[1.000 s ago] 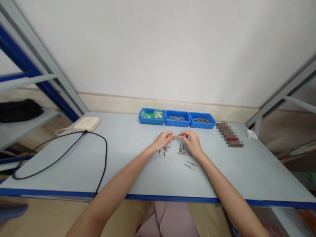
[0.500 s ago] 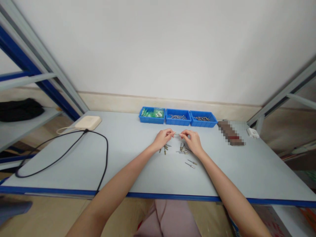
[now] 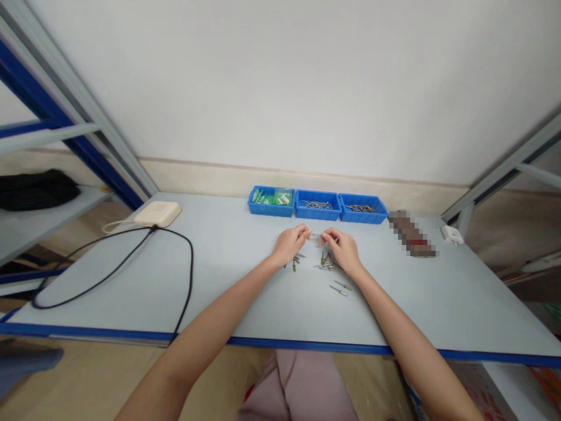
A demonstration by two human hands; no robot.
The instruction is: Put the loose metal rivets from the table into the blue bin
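Note:
My left hand (image 3: 290, 244) is closed in a pinch above the table, with the tip of a small metal pop rivet (image 3: 312, 235) showing at its fingertips. Facing it, my right hand (image 3: 342, 248) pinches too, its fingertips a short gap away. Something thin and pale spans that gap; whether it is the rivet's pin or clear plastic I cannot tell. Below the left hand lies a small group of brass-coloured rivets (image 3: 295, 261). A pile of rivets (image 3: 325, 264) lies beside my right hand, partly hidden by it. Two loose rivets (image 3: 339, 290) rest nearer the front edge.
Along the wall stand three blue bins: one with green-and-clear packets (image 3: 284, 197), a middle bin (image 3: 318, 214) and a right bin (image 3: 363, 217) with metal pieces. A white box (image 3: 158, 213) and black cable (image 3: 191, 263) are left; a blurred-out object (image 3: 409, 234) and white adapter (image 3: 451, 234) right.
My fingertips have drawn slightly apart, and the rivet's tip shows more clearly at the left fingers. The whole view has shifted a little; the rivets on the table stay put.

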